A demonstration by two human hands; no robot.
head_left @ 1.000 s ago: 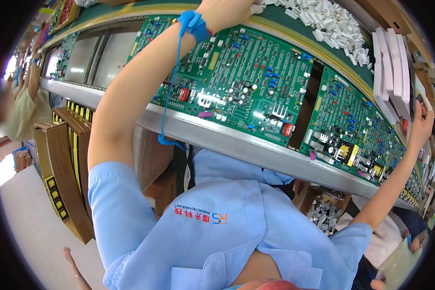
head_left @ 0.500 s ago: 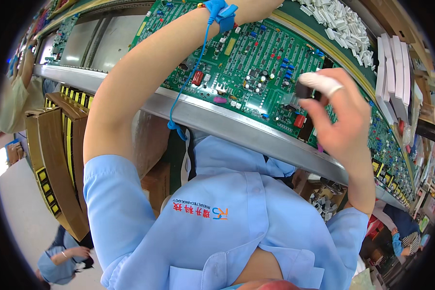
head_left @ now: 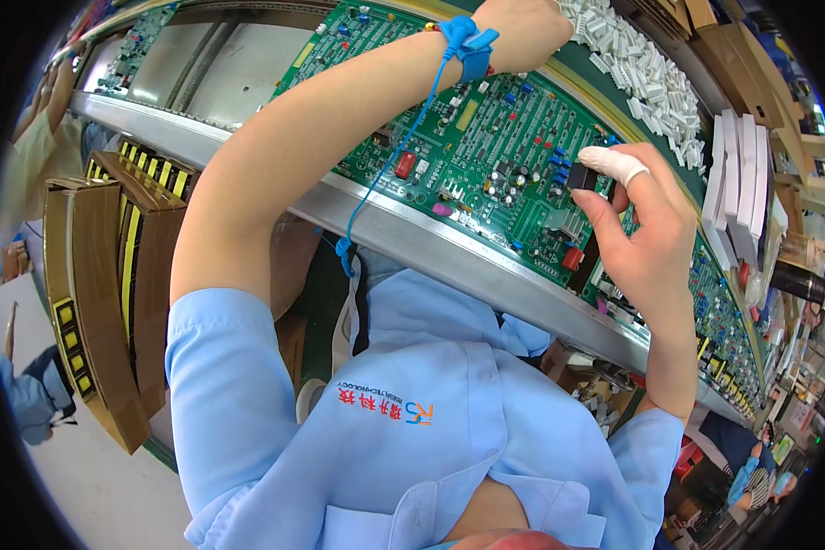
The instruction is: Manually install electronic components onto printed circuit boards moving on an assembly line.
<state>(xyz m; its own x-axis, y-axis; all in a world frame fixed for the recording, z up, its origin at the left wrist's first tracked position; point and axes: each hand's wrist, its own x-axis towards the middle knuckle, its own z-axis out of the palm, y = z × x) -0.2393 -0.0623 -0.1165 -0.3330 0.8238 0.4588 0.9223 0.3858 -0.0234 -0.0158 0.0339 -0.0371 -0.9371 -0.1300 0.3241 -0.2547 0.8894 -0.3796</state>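
My right hand point(head_left: 649, 206) pinches a small black block-shaped component point(head_left: 580, 176) between the thumb and a finger wearing a white finger cot. It holds the block over the right part of a green circuit board point(head_left: 472, 170), near a row of blue parts. A red component point(head_left: 573, 259) sits below it on the board. My left hand point(head_left: 525, 35) reaches across the board to the edge of a heap of white plastic pieces point(head_left: 651, 87). Its fingers are mostly hidden. A blue wrist strap point(head_left: 468, 50) with a cord circles that wrist.
A metal rail point(head_left: 412, 225) runs along the board's near side. Cardboard boxes point(head_left: 110, 312) with black and yellow parts stand at left. White strips point(head_left: 738, 183) are stacked at right. More populated boards point(head_left: 720, 307) lie farther right. Other people work at left and lower right.
The view has shifted, so more of my left hand shows beside the white heap. My right hand still holds the black block, now farther from the red component.
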